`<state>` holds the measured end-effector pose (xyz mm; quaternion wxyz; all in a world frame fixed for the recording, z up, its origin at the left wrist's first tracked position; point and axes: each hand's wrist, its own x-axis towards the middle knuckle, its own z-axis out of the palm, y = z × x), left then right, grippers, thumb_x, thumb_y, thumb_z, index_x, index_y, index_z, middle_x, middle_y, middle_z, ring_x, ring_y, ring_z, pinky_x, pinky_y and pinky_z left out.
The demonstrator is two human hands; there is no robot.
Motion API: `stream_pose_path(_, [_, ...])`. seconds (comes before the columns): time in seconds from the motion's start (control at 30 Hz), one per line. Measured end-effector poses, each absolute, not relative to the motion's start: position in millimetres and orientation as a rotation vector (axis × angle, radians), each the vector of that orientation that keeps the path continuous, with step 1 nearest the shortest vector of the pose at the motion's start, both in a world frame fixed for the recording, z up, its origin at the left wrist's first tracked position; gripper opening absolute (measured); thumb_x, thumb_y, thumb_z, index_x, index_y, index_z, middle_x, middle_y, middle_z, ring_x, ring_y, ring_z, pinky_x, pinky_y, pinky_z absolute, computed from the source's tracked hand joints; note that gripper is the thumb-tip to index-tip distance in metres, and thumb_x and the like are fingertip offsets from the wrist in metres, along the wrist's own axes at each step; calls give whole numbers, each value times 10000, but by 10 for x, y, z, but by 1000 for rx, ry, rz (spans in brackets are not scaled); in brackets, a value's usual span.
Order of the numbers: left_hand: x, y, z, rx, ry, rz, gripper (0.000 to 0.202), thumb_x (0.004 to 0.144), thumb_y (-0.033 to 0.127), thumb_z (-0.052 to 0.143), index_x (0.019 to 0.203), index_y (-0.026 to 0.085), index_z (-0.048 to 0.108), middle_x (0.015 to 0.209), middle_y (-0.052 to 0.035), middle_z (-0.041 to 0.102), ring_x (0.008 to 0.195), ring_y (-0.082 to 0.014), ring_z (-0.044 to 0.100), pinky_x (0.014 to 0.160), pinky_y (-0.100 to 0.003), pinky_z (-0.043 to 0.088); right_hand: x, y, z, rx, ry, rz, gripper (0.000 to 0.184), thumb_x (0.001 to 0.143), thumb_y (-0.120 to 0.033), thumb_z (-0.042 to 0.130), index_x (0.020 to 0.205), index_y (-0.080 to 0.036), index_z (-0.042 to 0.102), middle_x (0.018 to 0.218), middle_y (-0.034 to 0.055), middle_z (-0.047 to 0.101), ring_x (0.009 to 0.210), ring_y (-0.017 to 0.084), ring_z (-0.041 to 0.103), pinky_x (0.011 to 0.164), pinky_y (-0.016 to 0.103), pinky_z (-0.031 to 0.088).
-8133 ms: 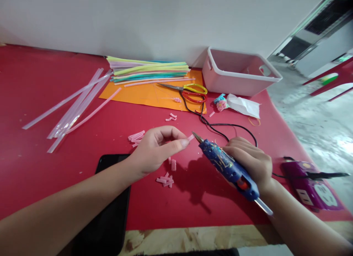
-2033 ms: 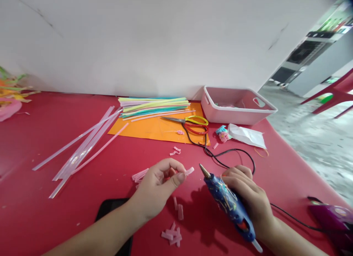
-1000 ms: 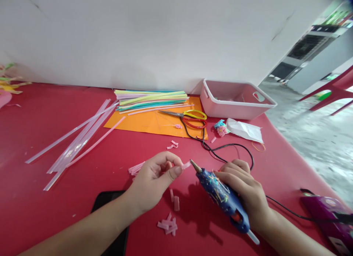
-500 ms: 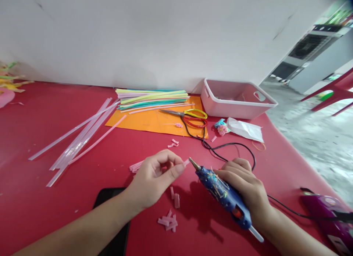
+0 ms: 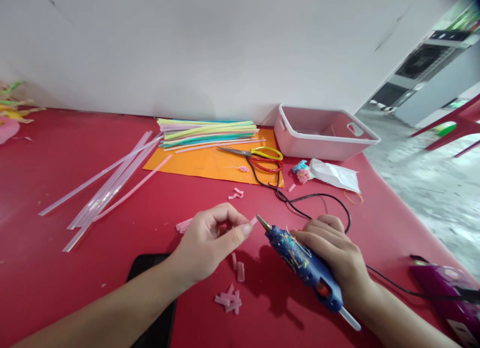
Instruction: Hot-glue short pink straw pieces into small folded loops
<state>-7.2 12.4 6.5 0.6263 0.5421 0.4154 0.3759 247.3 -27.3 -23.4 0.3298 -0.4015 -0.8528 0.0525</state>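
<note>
Over on this side, the left hand (image 5: 212,243) pinches a short pink straw piece (image 5: 254,221) above the red surface (image 5: 78,283), thumb and fingers closed on it. The right hand (image 5: 337,250) has its fingers wrapped round a blue glue gun (image 5: 300,260), the nozzle right at the piece's free end; I can't tell whether they touch. Loose pink cuttings (image 5: 227,301) lie below, near a black phone (image 5: 161,325) partly under the left forearm. Scissors (image 5: 247,153) rest farther back on an orange sheet (image 5: 195,165).

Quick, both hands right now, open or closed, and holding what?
Left hand: closed, pinching a small pink piece between thumb and finger.
Right hand: closed around the blue glue gun.
</note>
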Motion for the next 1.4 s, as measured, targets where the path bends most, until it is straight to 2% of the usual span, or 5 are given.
stream_pose_path(0.2, [-69, 131, 80, 1235, 976, 861, 227, 815, 270, 695, 658, 156, 576, 626, 41, 516, 604, -85, 476, 598, -214, 433, 2484, -261, -231, -1035, -2233, 147, 262, 979, -375, 467, 1068, -186, 624, 722, 22, 563, 655, 169, 538, 807, 398, 359])
stream_pose_path(0.47, [-72, 109, 66, 1155, 938, 814, 257, 842, 346, 686, 684, 184, 565, 583, 56, 500, 470, -100, 542, 474, -245, 493, 2458, -259, -197, -1029, -2235, 136, 287, 989, -403, 451, 1049, -188, 632, 706, 13, 561, 626, 159, 526, 790, 383, 354])
stream_pose_path(0.73, [-91, 108, 54, 1155, 913, 805, 232, 856, 332, 687, 718, 180, 581, 553, 52, 532, 427, -111, 591, 433, -241, 503, 2441, -265, -175, -1009, -2275, 107, 419, 1029, -487, 336, 1057, -175, 614, 694, 10, 559, 628, 157, 539, 814, 392, 347])
stream_pose_path(0.93, [-90, 105, 61, 1145, 912, 804, 230, 845, 324, 693, 709, 180, 576, 530, 52, 540, 412, -117, 600, 419, -240, 499, 2413, -274, -155, -1012, -2255, 108, 275, 1011, -363, 429, 1046, -187, 637, 680, 2, 588, 620, 151, 555, 815, 379, 353])
stream_pose_path(1.4, [-92, 117, 40, 1169, 911, 806, 210, 842, 320, 686, 718, 182, 588, 552, 49, 527, 421, -117, 590, 432, -251, 481, 2406, -290, -151, -1012, -2269, 98, 194, 1001, -272, 457, 1039, -188, 628, 690, -5, 588, 628, 142, 546, 811, 383, 347])
